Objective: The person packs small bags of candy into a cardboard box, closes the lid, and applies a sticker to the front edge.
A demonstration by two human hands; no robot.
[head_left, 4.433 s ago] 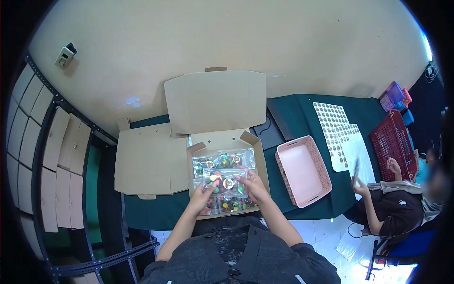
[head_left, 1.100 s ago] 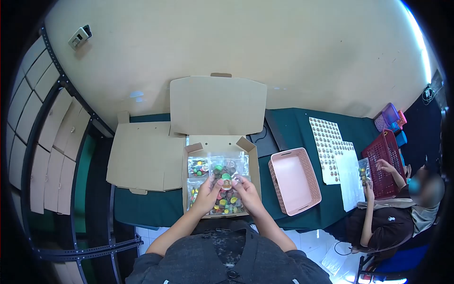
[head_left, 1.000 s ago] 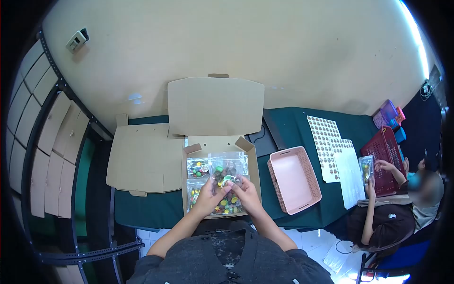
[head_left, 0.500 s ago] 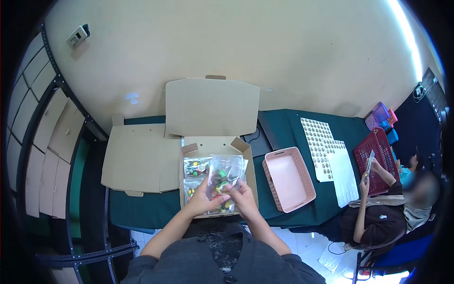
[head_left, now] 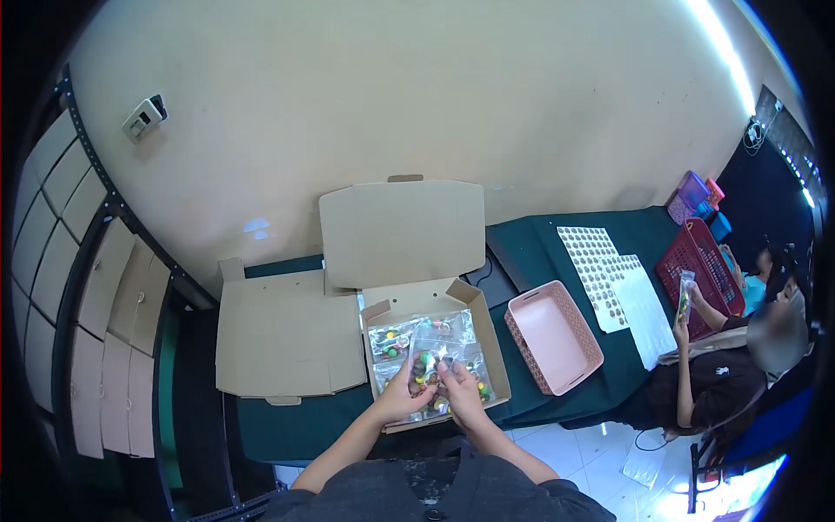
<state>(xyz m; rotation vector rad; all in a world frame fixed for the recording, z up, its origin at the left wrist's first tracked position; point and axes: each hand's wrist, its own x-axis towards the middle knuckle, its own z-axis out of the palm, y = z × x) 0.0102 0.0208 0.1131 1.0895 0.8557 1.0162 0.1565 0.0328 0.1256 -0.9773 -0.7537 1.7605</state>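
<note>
A clear plastic bag (head_left: pixel 430 346) of small colourful pieces, some green, yellow and red, is held between my two hands. My left hand (head_left: pixel 402 400) grips its lower left side, thumb on top. On the other side my right hand (head_left: pixel 462 396) pinches it near the bottom, fingers close to my left thumb. Below the hands stands an open cardboard box (head_left: pixel 497 352), its lid raised at the back. More clear bags (head_left: pixel 390 341) with similar pieces lie inside it, partly covered by the held bag and my hands. What the pieces are is too small to tell.
A flattened cardboard box (head_left: pixel 283 335) lies left of the open one. To the right are a pink basket (head_left: pixel 554 335), sticker sheets (head_left: pixel 591 270) and a dark red basket (head_left: pixel 703 270). A co-worker (head_left: pixel 722 374) sits at right holding a small packet. Shelving with boxes (head_left: pixel 104 322) stands left.
The view has shifted, so the table things sit lower and mostly farther right. Both hands still hold the bag over the box, now lower against it. The co-worker's packet is turned more toward me.
</note>
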